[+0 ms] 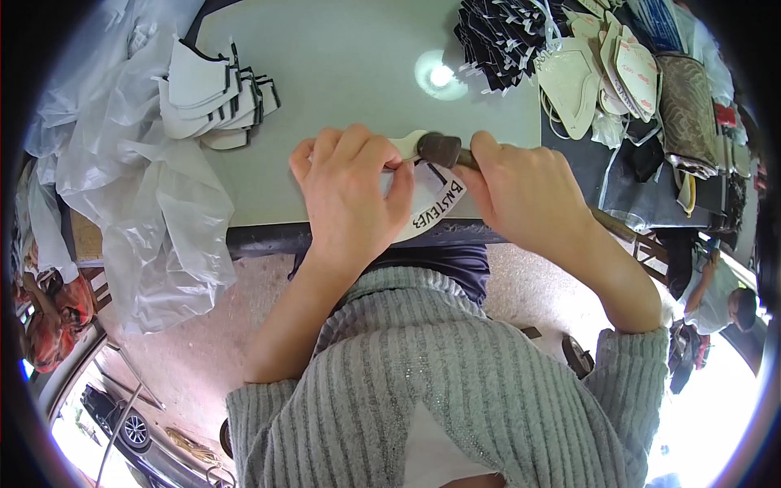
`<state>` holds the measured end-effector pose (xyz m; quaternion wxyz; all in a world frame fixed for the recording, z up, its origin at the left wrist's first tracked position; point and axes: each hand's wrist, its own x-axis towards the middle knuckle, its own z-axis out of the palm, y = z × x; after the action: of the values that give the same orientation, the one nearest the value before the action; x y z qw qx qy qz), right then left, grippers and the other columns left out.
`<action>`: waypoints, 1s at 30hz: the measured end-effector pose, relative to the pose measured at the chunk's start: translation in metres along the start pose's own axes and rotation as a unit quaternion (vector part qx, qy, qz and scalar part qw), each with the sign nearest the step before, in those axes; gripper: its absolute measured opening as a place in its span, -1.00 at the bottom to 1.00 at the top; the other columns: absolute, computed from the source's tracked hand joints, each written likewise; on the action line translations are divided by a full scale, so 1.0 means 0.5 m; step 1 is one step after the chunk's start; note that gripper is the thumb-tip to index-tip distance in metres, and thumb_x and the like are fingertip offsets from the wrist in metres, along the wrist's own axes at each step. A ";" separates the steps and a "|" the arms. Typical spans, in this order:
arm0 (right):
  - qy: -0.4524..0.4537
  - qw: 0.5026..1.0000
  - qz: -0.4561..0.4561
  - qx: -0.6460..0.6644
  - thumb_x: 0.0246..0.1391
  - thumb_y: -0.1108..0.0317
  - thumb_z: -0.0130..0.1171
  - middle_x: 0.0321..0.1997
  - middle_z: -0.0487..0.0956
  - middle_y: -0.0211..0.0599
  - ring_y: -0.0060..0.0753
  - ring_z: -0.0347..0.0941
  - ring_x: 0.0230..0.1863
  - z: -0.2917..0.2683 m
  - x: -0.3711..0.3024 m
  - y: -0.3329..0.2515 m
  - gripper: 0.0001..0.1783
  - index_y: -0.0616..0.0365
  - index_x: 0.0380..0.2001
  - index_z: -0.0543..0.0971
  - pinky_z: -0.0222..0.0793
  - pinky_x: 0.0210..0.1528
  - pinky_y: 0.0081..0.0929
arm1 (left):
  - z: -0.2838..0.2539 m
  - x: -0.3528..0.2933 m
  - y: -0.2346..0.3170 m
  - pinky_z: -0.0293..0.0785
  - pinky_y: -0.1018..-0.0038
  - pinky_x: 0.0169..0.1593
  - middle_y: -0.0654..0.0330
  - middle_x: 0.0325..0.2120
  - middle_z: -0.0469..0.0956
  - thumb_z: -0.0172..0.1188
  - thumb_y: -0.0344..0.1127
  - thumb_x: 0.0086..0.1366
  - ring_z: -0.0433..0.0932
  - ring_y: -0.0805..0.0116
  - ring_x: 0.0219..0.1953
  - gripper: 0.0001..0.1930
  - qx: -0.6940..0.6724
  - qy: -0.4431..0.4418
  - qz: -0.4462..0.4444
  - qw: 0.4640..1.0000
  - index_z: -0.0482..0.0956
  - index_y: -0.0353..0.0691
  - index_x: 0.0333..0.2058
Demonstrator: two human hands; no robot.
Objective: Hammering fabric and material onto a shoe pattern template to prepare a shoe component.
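Note:
My right hand (pixel 529 189) is wrapped round the handle of a hammer (pixel 440 151). The hammer's dark head rests against or just above a curved white piece (pixel 431 198) at the table's near edge. That piece has dark lettering along its outer curve and a narrow black strip beside it; it looks like a cut shoe part. Left of the hammer head, my left hand (pixel 351 183) is closed, with thumb and forefinger pinching the piece's edge. Part of the piece is hidden under both hands.
A fanned pile of white, black-edged pieces (pixel 207 96) lies at the left, beside crumpled clear plastic sheeting (pixel 163 187). At the far right are stacked black pieces (pixel 500 41), cream cut parts (pixel 569 85) and a rolled brown patterned cloth (pixel 688 114). The pale work board (pixel 342 73) spans the middle.

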<state>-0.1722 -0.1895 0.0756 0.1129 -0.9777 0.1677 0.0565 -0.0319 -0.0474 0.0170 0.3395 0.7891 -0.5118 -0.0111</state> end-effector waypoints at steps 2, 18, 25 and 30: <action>0.034 0.999 0.005 -0.011 0.23 0.13 0.11 -0.75 0.47 -0.18 -0.07 0.49 -0.68 -0.009 -0.001 0.000 -0.63 0.22 -0.49 0.39 0.38 -0.63 -0.23 | 0.002 -0.002 0.001 0.13 0.23 -0.02 0.37 -0.49 0.45 0.34 -0.36 -0.04 0.42 0.27 -0.30 -0.84 -0.005 0.004 0.004 1.000 0.48 -0.06 -0.56; 0.015 1.000 0.004 0.014 0.24 0.12 0.10 -0.71 0.49 -0.20 -0.07 0.50 -0.67 0.013 -0.011 0.003 -0.64 0.20 -0.47 0.37 0.39 -0.63 -0.26 | -0.049 0.002 -0.079 0.32 0.29 -0.09 0.24 -0.35 0.52 0.32 -0.44 0.02 0.48 0.23 -0.30 -0.79 -0.069 -0.069 0.161 0.982 0.63 -0.17 -0.30; 0.025 0.997 0.025 0.065 0.23 0.10 0.11 -0.71 0.48 -0.19 -0.07 0.50 -0.66 0.005 -0.013 -0.004 -0.62 0.19 -0.46 0.36 0.37 -0.63 -0.25 | -0.052 0.000 -0.103 0.38 0.25 -0.15 0.24 -0.33 0.49 0.28 -0.49 -0.09 0.49 0.23 -0.30 -0.69 -0.010 -0.053 0.278 0.959 0.64 -0.21 -0.27; -0.007 1.000 0.013 0.006 0.23 0.12 0.13 -0.74 0.44 -0.23 -0.14 0.48 -0.70 0.020 -0.015 -0.044 -0.63 0.19 -0.47 0.35 0.38 -0.65 -0.25 | -0.049 -0.012 -0.080 0.38 0.23 -0.14 0.24 -0.29 0.48 0.26 -0.51 -0.10 0.47 0.21 -0.29 -0.64 -0.002 -0.054 0.234 0.971 0.63 -0.24 -0.22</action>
<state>-0.1723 -0.1646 0.0715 0.1190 -0.9743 0.1802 0.0636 0.0061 -0.0197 0.0119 0.3067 0.6445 -0.6999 0.0252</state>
